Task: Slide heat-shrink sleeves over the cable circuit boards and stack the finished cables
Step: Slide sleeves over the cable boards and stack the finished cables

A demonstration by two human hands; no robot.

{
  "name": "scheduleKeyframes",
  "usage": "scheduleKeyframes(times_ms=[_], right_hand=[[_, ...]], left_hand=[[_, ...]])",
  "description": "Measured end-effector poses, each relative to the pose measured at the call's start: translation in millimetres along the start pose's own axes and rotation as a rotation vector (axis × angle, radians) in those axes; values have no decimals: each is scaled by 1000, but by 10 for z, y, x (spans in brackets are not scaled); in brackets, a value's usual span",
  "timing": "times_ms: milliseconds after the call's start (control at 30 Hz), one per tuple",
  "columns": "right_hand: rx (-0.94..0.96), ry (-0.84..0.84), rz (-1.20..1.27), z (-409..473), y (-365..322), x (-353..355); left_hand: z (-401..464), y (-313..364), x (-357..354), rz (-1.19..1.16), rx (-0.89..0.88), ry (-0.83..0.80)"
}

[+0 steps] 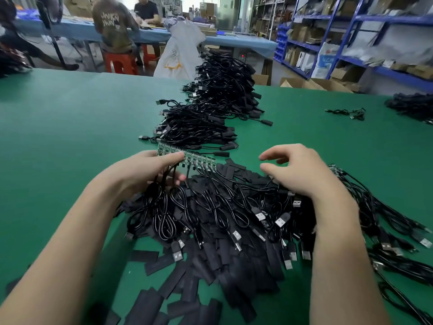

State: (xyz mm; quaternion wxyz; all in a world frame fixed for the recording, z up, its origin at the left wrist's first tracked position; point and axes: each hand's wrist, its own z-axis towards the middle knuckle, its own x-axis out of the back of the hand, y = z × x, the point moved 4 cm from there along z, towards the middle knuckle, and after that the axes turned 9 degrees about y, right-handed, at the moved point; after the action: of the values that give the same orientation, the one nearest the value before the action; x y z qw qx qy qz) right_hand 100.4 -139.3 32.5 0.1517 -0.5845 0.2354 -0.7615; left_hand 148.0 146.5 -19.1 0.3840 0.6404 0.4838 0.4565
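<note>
- Left hand [145,170] on the left end of the circuit board strip [187,157], fingers laid over the top, thumb curled underneath, pinching the board edge and a couple of black leads
- Right hand [297,170] hovers over the loose pile, fingers half curled and spread, nothing held; fingertips near but apart from the strip's right end
- Strip is a row of small green boards joined side by side, running left to right between the two hands, each with a black cable hanging toward the person
- Unfinished cables [210,214] fan out under both forearms, USB plugs pointing to the near edge
- Heat-shrink sleeves [210,266], flat black pieces, heaped under and in front of those cables, some scattered singly on the mat at lower left
- Finished cables [196,125] stacked just beyond the strip, a taller stack [225,85] behind it
- More cables at the right of the right forearm [386,219], cannot tell if sleeved
- One lone cable [346,113] and a dark pile [412,106] at far right of the green table [70,125]
- Background: two people at a blue bench [234,41], red stools [120,63], white bag [178,52], blue shelving [351,43] with boxes
</note>
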Motion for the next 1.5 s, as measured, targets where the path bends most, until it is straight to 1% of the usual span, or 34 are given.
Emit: scheduleKeyframes(times_ms=[67, 167, 267, 367, 433, 500, 533, 600, 633, 733, 800, 867, 900, 1000, 1033, 1067, 1100, 1167, 1233, 1267, 1367, 1433, 1467, 1500], right_hand=[[41, -94, -38, 10, -113, -146], [39, -229, -115, -3, -238, -419], [20, -191, -127, -8, -288, -564], [41, -187, -99, -10, -343, -519], [63, -188, -30, -16, -404, -447], [57, -219, 143, -54, -486, -417], [13, -278, 307, -88, -538, -437], [-134, -451, 647, -178, -672, -526], [-178, -529, 721, -226, -740, -583], [-154, -662, 710, -337, -891, -770], [-108, -699, 659, -346, -904, -841], [-65, -644, 617, -300, -842, -828], [-43, -561, 588, -254, -798, -794], [15, -150, 386, -100, -630, -636], [11, -115, 323, -77, -587, -626], [-2, -157, 271, -76, -559, -642], [-13, -237, 237, -86, -538, -682], [-9, -356, 251, -113, -542, -751], [-2, -403, 383, -134, -614, -793], [-27, -423, 481, -138, -652, -826], [-150, -586, 772, -219, -789, -971], [-211, -710, 815, -284, -827, -1068], [-235, -749, 806, -306, -823, -1101], [-257, -753, 777, -309, -802, -1119]], left_hand=[[4, -10, 24, -10, -38, 75], [9, -32, 48, -52, -18, 113], [-4, -25, 36, -170, 20, 118], [-1, -41, 21, -274, 60, 122], [14, -60, 35, -285, 93, 134], [45, -70, 72, -286, 123, 157], [57, -70, 97, -273, 122, 177], [74, -65, 157, -229, 104, 228], [78, -69, 183, -209, 100, 251], [60, -86, 217, -172, 127, 254], [50, -107, 245, -185, 151, 237], [33, -117, 262, -215, 168, 211], [22, -118, 260, -241, 178, 186], [-2, -117, 247, -281, 203, 135], [-10, -114, 241, -280, 211, 126], [-19, -111, 237, -285, 219, 115], [-27, -108, 233, -296, 228, 106], [-39, -107, 229, -313, 241, 105], [-32, -111, 239, -305, 232, 139], [-24, -115, 249, -296, 221, 160], [-2, -127, 291, -267, 189, 208], [25, -148, 320, -244, 167, 241], [41, -159, 336, -236, 157, 254], [54, -172, 352, -227, 153, 262]])
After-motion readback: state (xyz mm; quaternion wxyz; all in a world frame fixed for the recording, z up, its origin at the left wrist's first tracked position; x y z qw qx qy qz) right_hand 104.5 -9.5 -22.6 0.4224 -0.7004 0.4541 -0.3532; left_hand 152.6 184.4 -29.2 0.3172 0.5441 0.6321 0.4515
